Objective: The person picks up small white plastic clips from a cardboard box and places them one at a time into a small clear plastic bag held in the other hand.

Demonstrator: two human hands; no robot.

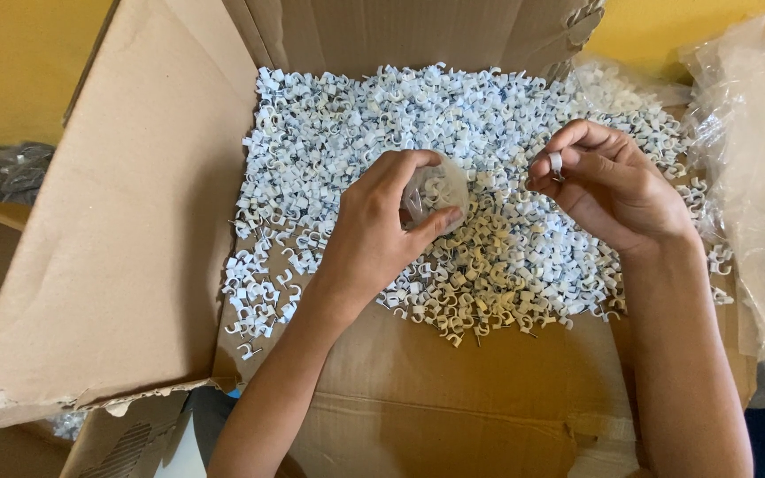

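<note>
Holding a small clear plastic bag [436, 190] in a closed grip, the left hand [378, 235] hovers over the heap of white cable clips [400, 115] inside the cardboard box [135, 221]. Right of the bag, the right hand [617, 186] pinches one white clip [556, 164] between thumb and fingers.

1. A single head-worn camera looks steeply down and forward from the person's own eye level into an open cardboard box [135, 265].
2. It sits close: both forearms enter from the bottom edge, left hand [382, 226] and right hand [608, 181] near mid-frame.
3. The heap of white cable clips [382, 115] fills the centre; a yellow wall [19, 62] edges the top corners.
4. No second view shares the scene.
</note>
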